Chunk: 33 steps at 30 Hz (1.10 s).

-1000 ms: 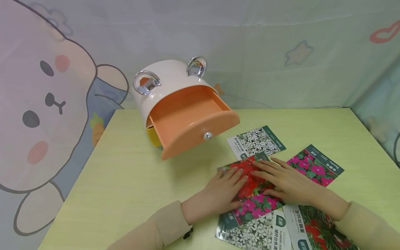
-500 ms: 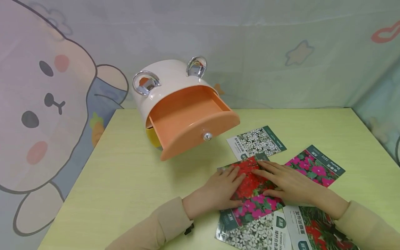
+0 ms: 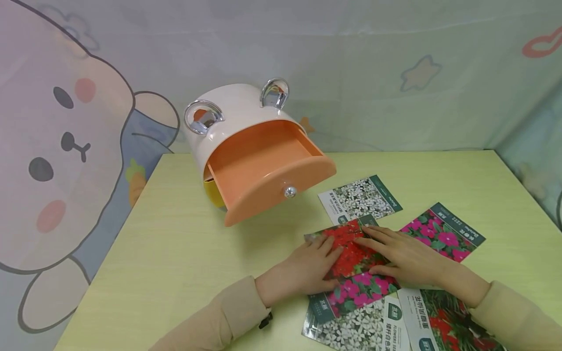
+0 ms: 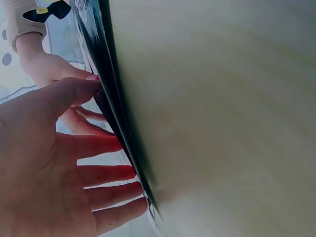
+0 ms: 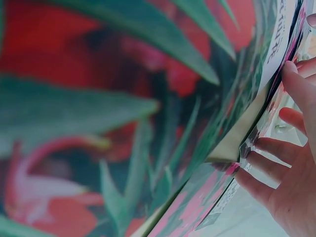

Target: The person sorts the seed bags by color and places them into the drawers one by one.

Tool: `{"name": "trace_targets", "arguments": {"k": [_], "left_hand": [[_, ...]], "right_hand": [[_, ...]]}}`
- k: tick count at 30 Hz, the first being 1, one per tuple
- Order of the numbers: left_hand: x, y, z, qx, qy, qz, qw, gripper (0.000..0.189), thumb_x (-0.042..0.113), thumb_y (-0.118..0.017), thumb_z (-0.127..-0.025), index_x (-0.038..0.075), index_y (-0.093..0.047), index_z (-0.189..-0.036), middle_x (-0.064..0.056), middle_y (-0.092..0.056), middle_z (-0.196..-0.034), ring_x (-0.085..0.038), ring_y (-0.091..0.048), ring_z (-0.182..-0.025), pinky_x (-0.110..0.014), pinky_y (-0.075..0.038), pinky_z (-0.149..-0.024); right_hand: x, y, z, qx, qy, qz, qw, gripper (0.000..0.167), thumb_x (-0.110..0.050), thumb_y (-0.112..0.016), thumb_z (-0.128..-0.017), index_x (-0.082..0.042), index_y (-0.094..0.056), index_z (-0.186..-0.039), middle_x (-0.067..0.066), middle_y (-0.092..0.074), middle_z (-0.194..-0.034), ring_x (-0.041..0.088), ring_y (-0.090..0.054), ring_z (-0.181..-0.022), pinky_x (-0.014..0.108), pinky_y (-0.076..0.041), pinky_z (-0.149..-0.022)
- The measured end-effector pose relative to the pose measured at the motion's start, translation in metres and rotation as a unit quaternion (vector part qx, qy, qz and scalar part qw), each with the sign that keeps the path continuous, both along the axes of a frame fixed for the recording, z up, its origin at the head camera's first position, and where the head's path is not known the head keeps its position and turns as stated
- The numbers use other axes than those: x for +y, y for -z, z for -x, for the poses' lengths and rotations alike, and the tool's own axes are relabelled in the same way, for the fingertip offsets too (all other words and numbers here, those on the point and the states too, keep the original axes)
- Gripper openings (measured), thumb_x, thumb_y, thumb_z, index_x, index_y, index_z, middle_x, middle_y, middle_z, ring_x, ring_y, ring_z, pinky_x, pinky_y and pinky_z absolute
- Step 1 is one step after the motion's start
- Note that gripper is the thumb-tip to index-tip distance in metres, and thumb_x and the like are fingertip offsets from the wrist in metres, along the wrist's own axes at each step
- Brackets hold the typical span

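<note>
In the head view, my left hand [image 3: 307, 268] rests with straight fingers on the left side of a red-flower seed packet [image 3: 349, 256]. My right hand [image 3: 408, 258] lies with extended fingers on its right side. This packet overlaps a pink-flower seed packet [image 3: 362, 291], which my left thumb touches. Below them are a white-flower seed packet [image 3: 357, 321] and another red-flower packet [image 3: 443, 317], partly covered by my right forearm. A second pink-flower packet [image 3: 445, 234] sits beyond my right hand. In the left wrist view, my left fingertips [image 4: 133, 170] meet the packet surface.
A white rounded box [image 3: 241, 100] with shiny ear shapes stands at the back left of the table [image 3: 175, 243]. Its orange drawer [image 3: 263, 151] is pulled out, with a round silver knob [image 3: 290, 191]. Another white-flower packet [image 3: 362, 197] lies near the drawer's front.
My left fingers have drawn back slightly to the left on the red-flower packet. My right fingers have shifted slightly leftward. The packets look almost unmoved.
</note>
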<state>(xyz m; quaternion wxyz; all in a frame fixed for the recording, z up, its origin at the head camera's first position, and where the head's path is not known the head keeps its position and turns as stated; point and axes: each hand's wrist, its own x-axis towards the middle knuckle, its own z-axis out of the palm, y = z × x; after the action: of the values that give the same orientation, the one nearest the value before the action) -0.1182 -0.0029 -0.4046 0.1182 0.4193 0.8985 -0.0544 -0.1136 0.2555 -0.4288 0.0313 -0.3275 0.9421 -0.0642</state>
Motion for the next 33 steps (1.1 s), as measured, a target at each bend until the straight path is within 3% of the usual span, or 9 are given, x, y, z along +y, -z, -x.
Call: {"name": "trace_targets", "arguments": {"k": [9, 17, 25, 29, 33], "left_hand": [[-0.0009, -0.0004, -0.0005, -0.011, 0.006, -0.009, 0.9999, 0.066, 0.048, -0.047, -0.097, 0.014, -0.033, -0.150, -0.014, -0.030, -0.157, -0.033, -0.031, -0.145, -0.040, -0.033, -0.117], [-0.0008, -0.0009, -0.0008, 0.003, 0.025, -0.009, 0.9996, 0.058, 0.043, -0.046, -0.098, 0.013, -0.040, -0.147, -0.014, -0.038, -0.153, -0.035, -0.037, -0.141, -0.040, -0.041, -0.111], [-0.0018, -0.0006, -0.0001, 0.012, 0.034, -0.018, 0.9992, 0.047, 0.037, -0.038, -0.102, 0.016, -0.046, -0.143, -0.010, -0.045, -0.149, -0.029, -0.043, -0.138, -0.037, -0.049, -0.102], [-0.0030, -0.0015, 0.0007, 0.045, 0.054, -0.023, 0.9973, 0.040, 0.036, -0.039, -0.102, 0.017, -0.056, -0.134, -0.005, -0.057, -0.137, -0.022, -0.054, -0.128, -0.030, -0.054, -0.094], [-0.0040, -0.0027, 0.0012, 0.060, 0.065, -0.043, 0.9951, 0.030, 0.034, -0.044, -0.101, 0.018, -0.064, -0.117, 0.001, -0.068, -0.113, -0.011, -0.065, -0.103, -0.021, -0.057, -0.076]], "right_hand": [[-0.0006, 0.0032, -0.0007, 0.038, -0.022, -0.005, 0.9990, 0.060, -0.050, -0.057, -0.092, -0.021, -0.047, -0.143, 0.013, -0.040, -0.152, 0.039, -0.042, -0.136, 0.055, -0.045, -0.101], [-0.0001, 0.0014, -0.0009, 0.078, -0.054, -0.039, 0.9947, 0.057, -0.046, -0.060, -0.091, -0.016, -0.052, -0.139, 0.015, -0.048, -0.146, 0.036, -0.048, -0.132, 0.049, -0.051, -0.096], [0.0008, 0.0020, 0.0009, 0.110, -0.079, -0.055, 0.9893, 0.057, -0.049, -0.060, -0.090, -0.016, -0.055, -0.136, 0.014, -0.055, -0.139, 0.035, -0.054, -0.127, 0.045, -0.056, -0.089], [0.0003, 0.0028, 0.0011, 0.130, -0.093, -0.046, 0.9861, 0.054, -0.047, -0.059, -0.091, -0.013, -0.058, -0.133, 0.015, -0.058, -0.136, 0.036, -0.058, -0.122, 0.044, -0.057, -0.086], [-0.0003, 0.0017, 0.0000, 0.153, -0.111, -0.038, 0.9812, 0.048, -0.039, -0.062, -0.091, -0.010, -0.060, -0.130, 0.017, -0.061, -0.132, 0.036, -0.061, -0.117, 0.041, -0.059, -0.079]]}}
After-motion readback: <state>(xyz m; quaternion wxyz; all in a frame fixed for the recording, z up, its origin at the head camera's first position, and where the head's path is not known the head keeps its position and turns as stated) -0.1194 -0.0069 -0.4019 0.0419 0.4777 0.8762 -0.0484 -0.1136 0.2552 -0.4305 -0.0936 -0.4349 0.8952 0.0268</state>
